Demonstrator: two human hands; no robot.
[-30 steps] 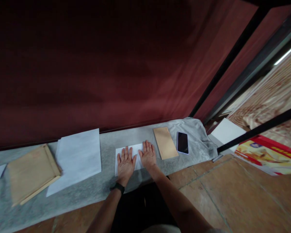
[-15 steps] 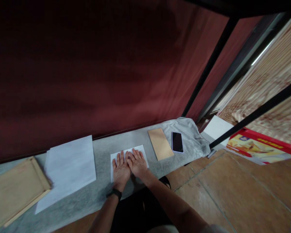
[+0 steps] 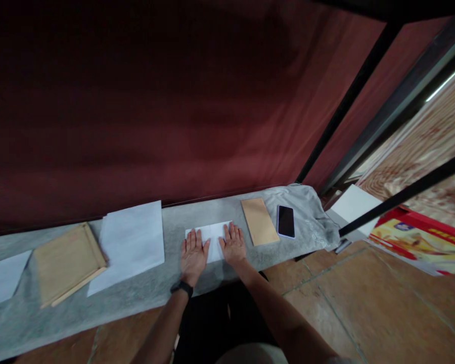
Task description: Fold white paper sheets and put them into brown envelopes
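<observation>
A small white sheet of paper (image 3: 214, 241) lies on the grey cloth (image 3: 144, 298) in front of me, with a faint crease down its middle. My left hand (image 3: 194, 254) rests flat on its left part, fingers stretched out. On the right part lies my right hand (image 3: 233, 245), palm down with fingers extended. Bare paper shows between the two hands, and neither grips anything. Just right of my right hand is a tan rectangular board or notebook (image 3: 260, 221). A dark wristband sits on my left wrist.
A phone (image 3: 286, 221) lies right of the tan piece. Leftward are a stack of white paper (image 3: 132, 245), a brown folder-like board (image 3: 70, 260) and another white sheet (image 3: 3, 278). A dark red wall (image 3: 174, 151) stands behind; a red and yellow box (image 3: 420, 237) is at right.
My hands, side by side and touching before, have slid apart to the left and right parts of the paper. The view has shifted left, bringing another white sheet into sight.
</observation>
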